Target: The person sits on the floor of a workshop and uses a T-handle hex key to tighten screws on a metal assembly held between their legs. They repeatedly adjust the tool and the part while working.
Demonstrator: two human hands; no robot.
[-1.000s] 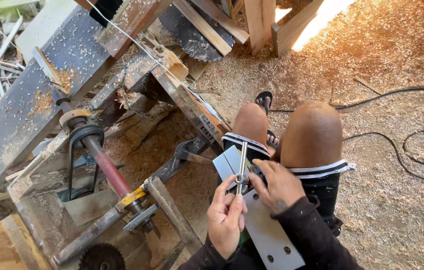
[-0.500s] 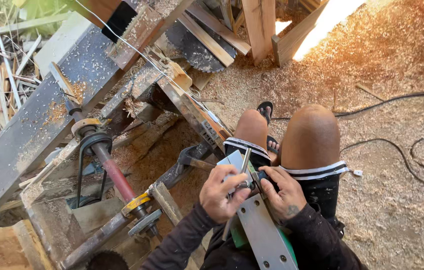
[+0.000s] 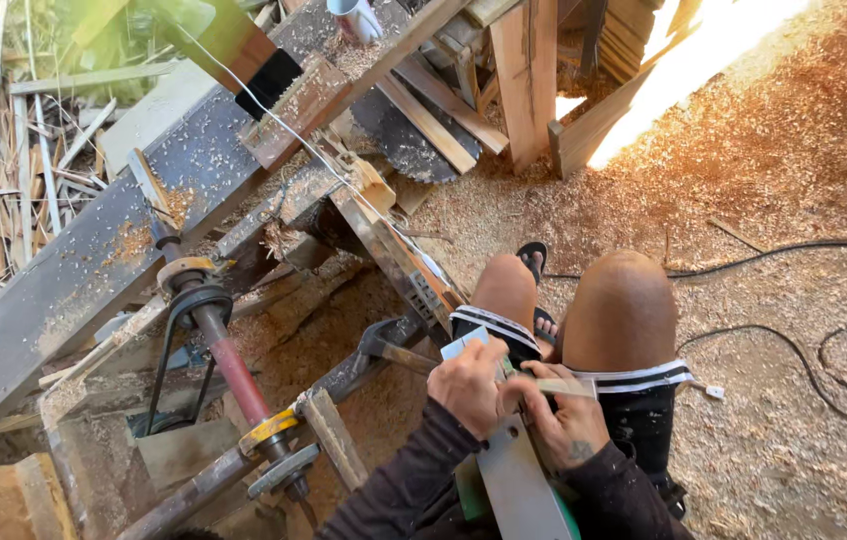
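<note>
Since 0.5 s ago both hands have closed in tighter over the near end of the grey metal blade (image 3: 523,480), and the head cam has tilted a bit, so more of the sawdust floor shows at right.

Left hand (image 3: 470,385) is curled shut round the blade's upper end, fingers wrapped, w/ a pale flat corner poking out above the knuckles. Right hand (image 3: 563,425) is pressed alongside it, fingers pinching a thin pale stick-like piece (image 3: 568,386) that lies across the blade toward the right knee; can't tell exactly what it is. Blade rests on the lap, sloping down to the bottom edge, w/ something green (image 3: 468,490) under it.

Progress, as a judgement: work on the blade's end looks mid-way – both hands engaged, nothing set down, no finished result visible.

Just past the hands: bare knees, striped shorts hem (image 3: 643,378), a sandalled foot (image 3: 535,256). A hammer (image 3: 388,350) lies left of the knees on the machine frame. Further left, a red shaft (image 3: 233,365) w/ yellow collar, then the long dusty steel bed of a woodworking machine (image 3: 93,265). Black cables (image 3: 793,345) snake over the sawdust floor (image 3: 793,180). Far end: timber posts (image 3: 528,80), scrap laths (image 3: 3,170), strong sun coming in top right.
</note>
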